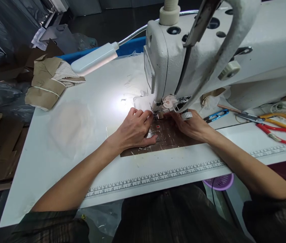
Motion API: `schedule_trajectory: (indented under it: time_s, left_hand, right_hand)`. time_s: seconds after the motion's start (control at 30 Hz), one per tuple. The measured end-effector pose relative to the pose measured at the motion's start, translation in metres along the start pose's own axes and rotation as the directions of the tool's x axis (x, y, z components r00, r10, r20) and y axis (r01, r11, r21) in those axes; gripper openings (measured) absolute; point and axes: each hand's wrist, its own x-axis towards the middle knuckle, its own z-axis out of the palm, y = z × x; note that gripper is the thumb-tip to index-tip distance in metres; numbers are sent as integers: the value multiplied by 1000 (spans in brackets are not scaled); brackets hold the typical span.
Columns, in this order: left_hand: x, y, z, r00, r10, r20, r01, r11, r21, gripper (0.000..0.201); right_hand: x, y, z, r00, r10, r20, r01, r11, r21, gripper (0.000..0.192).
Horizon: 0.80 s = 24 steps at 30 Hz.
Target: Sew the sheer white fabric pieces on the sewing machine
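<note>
At the presser foot (159,115) of a white sewing machine (158,64), my two hands lie on either side. My left hand (136,130) has its fingers bent together at the edge of a thin white piece of fabric (141,102), washed out by the lamp's glare. Its thumb stretches apart over the brown, tape-covered plate (163,143). On the other side of the foot, my right hand (190,126) has its fingers drawn together, the tips partly hidden behind the machine. What they pinch cannot be made out. A pale fabric flower (169,101) sits just above the foot.
A lit lamp (96,59) hangs over the white table (99,125). Blue thread snips (216,115) and scissors with red and orange handles (279,130) lie to the right. A wrapped bundle (48,81) stands far left. A ruler tape (155,179) runs along the front edge.
</note>
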Motion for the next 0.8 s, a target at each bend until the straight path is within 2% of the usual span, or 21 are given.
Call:
schedule_trajectory:
  time_s: [0.13, 0.23, 0.3, 0.43, 0.5, 0.63, 0.7, 0.8]
  left_hand:
    - [0, 1, 0, 1000, -25, 2, 25, 999, -43, 62]
    - [0, -1, 0, 999, -52, 3, 52, 996, -72, 61]
    - [0, -5, 0, 997, -72, 3, 72, 992, -105, 57]
    - [1, -12, -2, 994, -112, 2, 111, 974, -199, 42]
    - [1, -12, -2, 982, -190, -22, 182, 963, -200, 37]
    - [2, -9, 0, 913, -408, 0, 406, 908, -102, 37]
    - [5, -14, 4, 914, -402, 50, 405, 911, -75, 37]
    - [13, -35, 10, 950, -296, 96, 305, 948, -92, 37]
  right_hand:
    - [-9, -2, -3, 998, -59, -18, 60, 995, 84, 31]
    - [-25, -2, -6, 997, -35, -67, 44, 989, 139, 29]
    - [-37, 1, -4, 994, -57, -94, 69, 990, 124, 30]
    - [-53, 12, 5, 973, -183, -142, 191, 981, 38, 32]
    - [-56, 16, 10, 958, -221, -180, 225, 974, -2, 32]
    - [-56, 20, 15, 941, -280, -190, 274, 960, -57, 32]
    - [-55, 23, 18, 936, -302, -182, 293, 953, -75, 34]
    - [-56, 28, 21, 929, -329, -172, 314, 943, -106, 37]
